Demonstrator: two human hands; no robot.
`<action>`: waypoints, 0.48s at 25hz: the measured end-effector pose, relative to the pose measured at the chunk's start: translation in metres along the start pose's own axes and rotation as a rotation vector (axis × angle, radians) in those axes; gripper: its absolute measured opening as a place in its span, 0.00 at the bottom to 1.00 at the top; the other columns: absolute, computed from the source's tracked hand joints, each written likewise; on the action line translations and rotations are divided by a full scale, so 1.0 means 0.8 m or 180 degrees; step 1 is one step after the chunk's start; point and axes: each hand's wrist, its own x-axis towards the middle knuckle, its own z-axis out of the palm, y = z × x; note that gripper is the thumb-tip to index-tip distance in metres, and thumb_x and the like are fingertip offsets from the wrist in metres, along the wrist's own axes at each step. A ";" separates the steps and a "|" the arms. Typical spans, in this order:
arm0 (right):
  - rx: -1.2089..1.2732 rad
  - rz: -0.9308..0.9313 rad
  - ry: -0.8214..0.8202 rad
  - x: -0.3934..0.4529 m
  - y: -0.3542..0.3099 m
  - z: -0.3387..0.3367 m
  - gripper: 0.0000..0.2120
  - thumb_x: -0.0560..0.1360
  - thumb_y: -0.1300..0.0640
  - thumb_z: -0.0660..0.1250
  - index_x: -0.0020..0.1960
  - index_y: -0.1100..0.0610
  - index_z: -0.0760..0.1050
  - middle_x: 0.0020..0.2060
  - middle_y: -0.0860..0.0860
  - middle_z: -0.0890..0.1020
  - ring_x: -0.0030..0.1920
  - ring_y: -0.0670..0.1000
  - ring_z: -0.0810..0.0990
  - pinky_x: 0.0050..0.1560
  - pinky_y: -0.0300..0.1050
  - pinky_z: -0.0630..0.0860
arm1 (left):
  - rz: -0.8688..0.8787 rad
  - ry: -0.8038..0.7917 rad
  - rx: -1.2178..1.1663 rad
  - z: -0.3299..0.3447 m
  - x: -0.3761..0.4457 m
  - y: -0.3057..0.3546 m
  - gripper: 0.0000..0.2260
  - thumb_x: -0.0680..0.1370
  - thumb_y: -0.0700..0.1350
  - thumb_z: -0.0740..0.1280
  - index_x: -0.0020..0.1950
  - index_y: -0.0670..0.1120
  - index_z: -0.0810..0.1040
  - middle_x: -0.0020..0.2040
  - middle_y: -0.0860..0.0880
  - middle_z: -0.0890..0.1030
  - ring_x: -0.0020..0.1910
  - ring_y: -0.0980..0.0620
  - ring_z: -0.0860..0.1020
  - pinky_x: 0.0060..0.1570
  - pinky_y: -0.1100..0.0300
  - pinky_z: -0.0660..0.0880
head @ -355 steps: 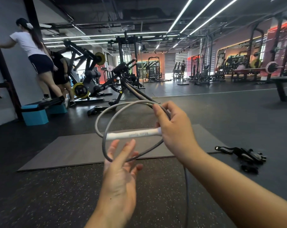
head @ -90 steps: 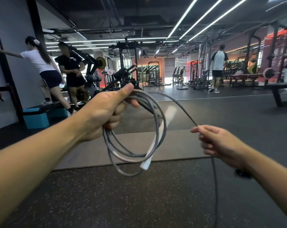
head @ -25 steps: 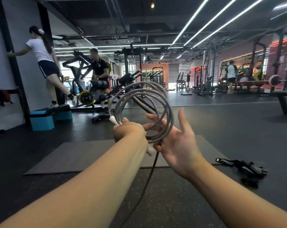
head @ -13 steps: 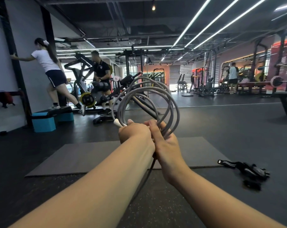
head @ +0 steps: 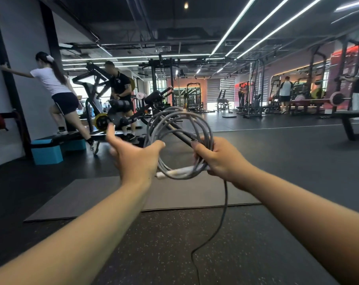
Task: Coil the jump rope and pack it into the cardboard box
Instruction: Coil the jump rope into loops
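Observation:
The grey jump rope [head: 160,128] hangs in several loops at chest height, with its white handle [head: 179,172] lying along the bottom of the coil. My right hand [head: 219,159] is shut on the right side of the coil and the handle. My left hand [head: 133,159] is just left of the coil, fingers spread, its thumb tip touching the loops. A loose tail of rope [head: 221,219] drops from my right hand to the floor. No cardboard box is in view.
A grey exercise mat [head: 88,198] lies on the dark speckled floor below my hands. Two people stand by a blue step block [head: 47,153] and a weight machine [head: 121,118] at the left. Benches and racks [head: 339,112] with more people fill the right background.
Half a second ago both hands held the coil together. Now my left hand has let go and opened to the left, and my right hand alone holds the coil, shifted right.

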 end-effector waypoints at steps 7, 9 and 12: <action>-0.2308 -0.0664 -0.1308 0.014 -0.030 -0.039 0.10 0.78 0.51 0.68 0.42 0.56 0.78 0.34 0.49 0.80 0.33 0.47 0.76 0.36 0.42 0.71 | 0.2340 -0.3539 0.3497 0.028 0.029 0.098 0.44 0.71 0.44 0.76 0.80 0.54 0.54 0.65 0.50 0.77 0.47 0.52 0.79 0.49 0.61 0.73; -0.2512 -0.0865 -0.1438 0.014 -0.043 -0.046 0.08 0.75 0.51 0.70 0.40 0.53 0.78 0.34 0.52 0.80 0.33 0.50 0.76 0.37 0.46 0.73 | 0.1203 -0.4223 0.3021 0.041 0.024 0.085 0.27 0.74 0.41 0.75 0.70 0.47 0.69 0.51 0.48 0.84 0.39 0.46 0.83 0.39 0.61 0.78; -0.2456 -0.0949 -0.1628 0.011 -0.051 -0.061 0.07 0.73 0.49 0.72 0.46 0.52 0.81 0.38 0.53 0.83 0.38 0.53 0.79 0.41 0.49 0.74 | 0.0522 -0.4376 0.2393 0.037 0.020 0.060 0.08 0.76 0.45 0.73 0.47 0.44 0.77 0.32 0.48 0.80 0.26 0.50 0.72 0.26 0.61 0.72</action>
